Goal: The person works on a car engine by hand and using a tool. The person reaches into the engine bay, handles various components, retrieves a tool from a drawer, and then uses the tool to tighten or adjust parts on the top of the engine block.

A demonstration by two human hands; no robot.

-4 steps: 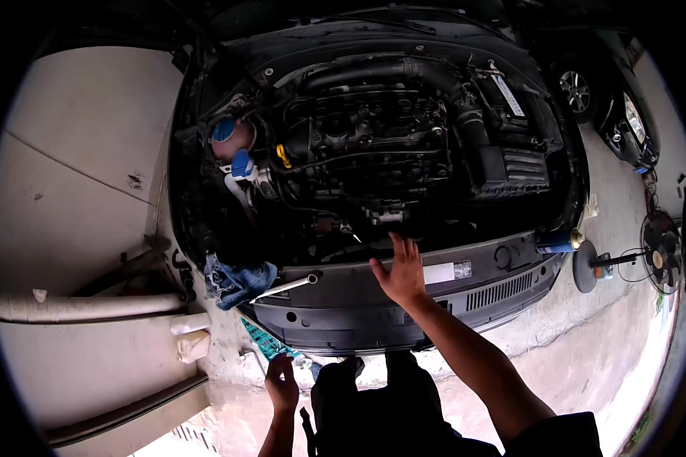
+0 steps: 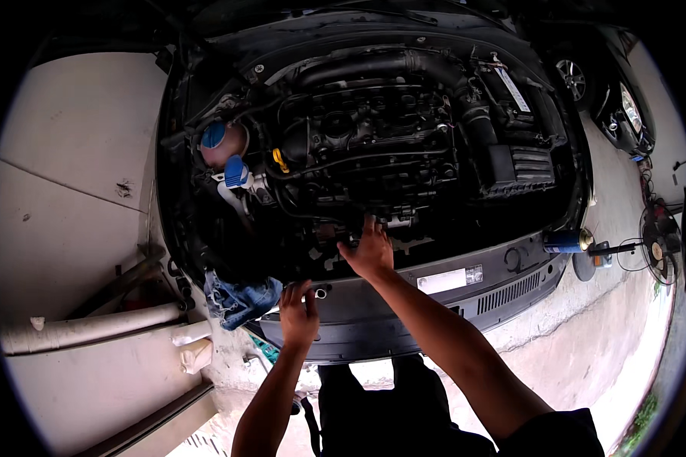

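Note:
I stand at the open engine bay (image 2: 373, 145) of a dark car. My left hand (image 2: 297, 312) has come up to the black front panel (image 2: 373, 320) and its fingers curl over a silver ratchet tool (image 2: 321, 292) lying there. My right hand (image 2: 370, 251) reaches past the panel's edge into the front of the bay, fingers spread against dark parts just below the engine. Its fingertips are partly lost in shadow. My dark trousers show at the bottom.
A blue cloth (image 2: 236, 301) hangs at the bay's left corner. Blue caps (image 2: 215, 135) and a yellow dipstick ring (image 2: 280, 160) sit left of the engine. A blue can (image 2: 564, 242) lies on the panel's right end. A floor fan (image 2: 659, 244), another car (image 2: 625, 107) and a white pipe (image 2: 91, 331) stand around.
My left hand rose from down near my legs onto the ratchet tool on the front panel. My right hand moved left and forward off the panel into the bay.

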